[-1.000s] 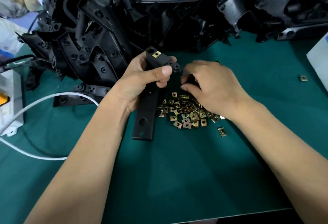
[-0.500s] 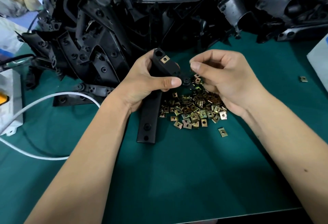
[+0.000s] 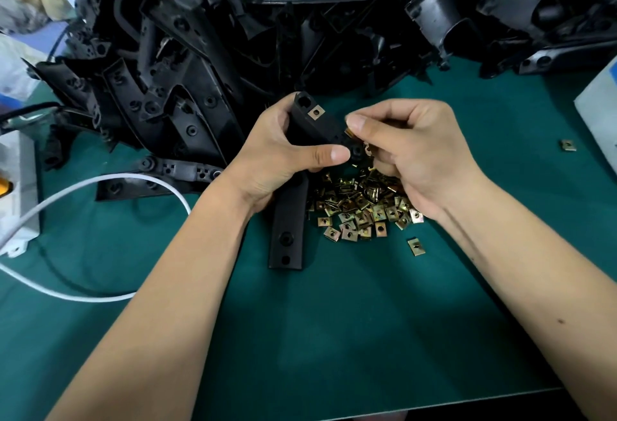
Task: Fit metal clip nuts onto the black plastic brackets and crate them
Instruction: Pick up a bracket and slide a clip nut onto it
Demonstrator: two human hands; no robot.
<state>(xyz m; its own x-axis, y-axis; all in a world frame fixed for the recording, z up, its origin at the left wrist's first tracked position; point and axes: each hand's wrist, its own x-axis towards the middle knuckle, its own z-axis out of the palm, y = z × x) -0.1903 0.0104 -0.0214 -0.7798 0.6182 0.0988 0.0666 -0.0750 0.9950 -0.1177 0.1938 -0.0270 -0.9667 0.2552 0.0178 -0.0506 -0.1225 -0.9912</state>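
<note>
My left hand (image 3: 280,157) grips a long black plastic bracket (image 3: 288,223) near its upper bend, thumb across its front. One brass clip nut (image 3: 316,111) sits fitted near the bracket's top end. My right hand (image 3: 410,153) pinches another clip nut (image 3: 350,133) between thumb and forefinger, right against the bracket's side tab. Below both hands lies a loose heap of clip nuts (image 3: 360,213) on the green mat. The bracket's lower end hangs just above the mat.
A large pile of black plastic brackets (image 3: 267,37) fills the back of the green table (image 3: 334,320). A white cable (image 3: 100,297) and a white box (image 3: 16,193) lie left. Stray nuts (image 3: 416,247) (image 3: 567,145) lie right, near a white container (image 3: 601,113).
My right hand rose from the nut heap with a clip nut and brought it to the bracket's tab. My left hand tilted the bracket's top end rightward.
</note>
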